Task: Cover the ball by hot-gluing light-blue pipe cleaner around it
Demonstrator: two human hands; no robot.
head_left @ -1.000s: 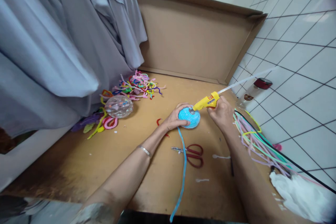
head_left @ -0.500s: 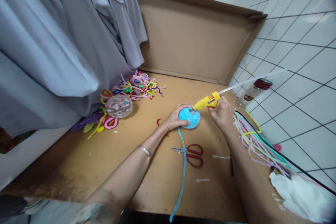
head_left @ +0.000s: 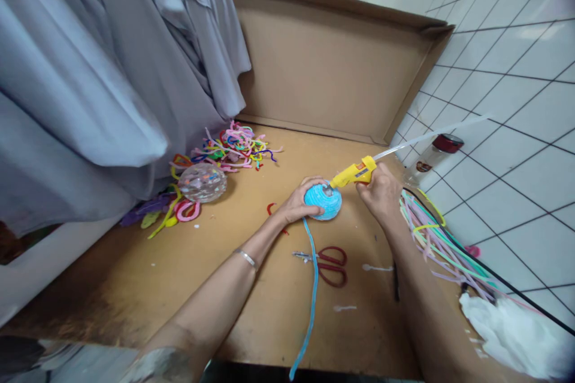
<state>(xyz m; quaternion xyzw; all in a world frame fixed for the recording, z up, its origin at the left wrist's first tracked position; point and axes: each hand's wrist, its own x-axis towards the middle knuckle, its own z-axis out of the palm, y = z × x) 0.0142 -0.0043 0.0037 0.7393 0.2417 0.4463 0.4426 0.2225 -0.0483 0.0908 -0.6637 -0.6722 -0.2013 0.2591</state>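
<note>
My left hand [head_left: 300,201] is wrapped round a blue fuzzy ball [head_left: 324,202] at the middle of the table. A loose blue strand [head_left: 313,287] hangs from the ball toward the table's front edge. In my right hand [head_left: 381,190] is a yellow glue gun [head_left: 354,172], its nozzle at the greyish opening on top of the ball. A long clear glue stick [head_left: 417,140] sticks out of the gun's back. Red-handled scissors [head_left: 332,266] lie below the ball, with the strand crossing over them.
Colourful pipe cleaner pieces [head_left: 238,143] and a clear round container [head_left: 203,182] lie at the left by grey cloth [head_left: 112,72]. On the right are a red-lidded jar [head_left: 433,158], long pipe cleaners [head_left: 440,239], a black cable and white plastic [head_left: 512,329].
Hardly anything differs: both hands, the ball and the glue gun hold the same places, and the whole view has shifted very slightly.
</note>
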